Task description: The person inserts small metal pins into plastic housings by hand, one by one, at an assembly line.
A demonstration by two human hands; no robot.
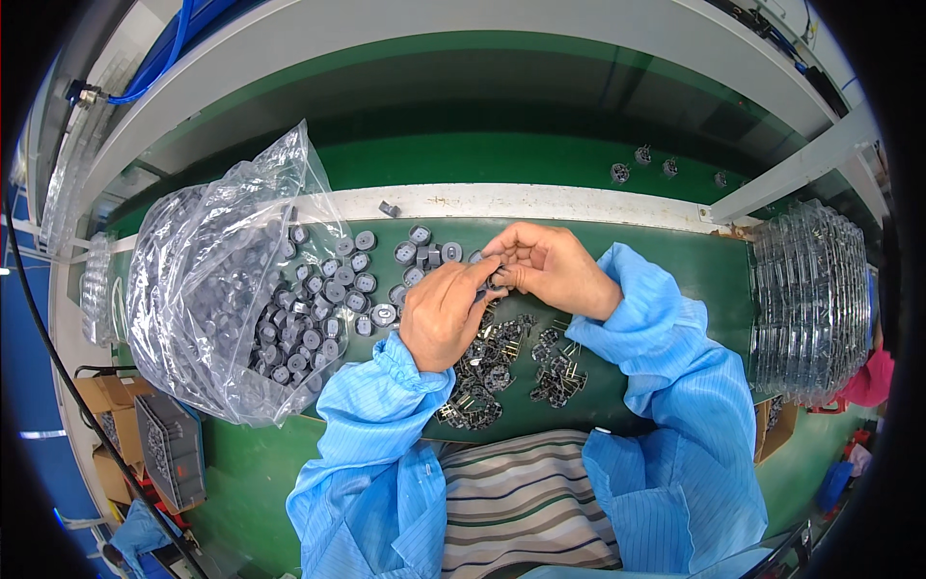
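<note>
Both hands meet over the middle of the green work mat. My left hand [442, 307] is closed, its thumb and fingertips pinching a small dark part [494, 286] that is mostly covered by the fingers. My right hand [548, 265] pinches at the same spot, fingers curled, touching the left fingertips. Just left of them lie loose grey round plastic caps [365, 241]. Below the hands is a heap of small black parts with metal pins [482, 372], with a smaller pile of the same kind [558, 372] to its right.
A clear plastic bag [207, 280] spills many grey caps at the left. Stacked clear plastic trays [808, 299] stand at the right edge. Beyond a white rail [540, 201], several pinned parts [619, 173] sit on a green belt. A grey crate [172, 449] is low at the left.
</note>
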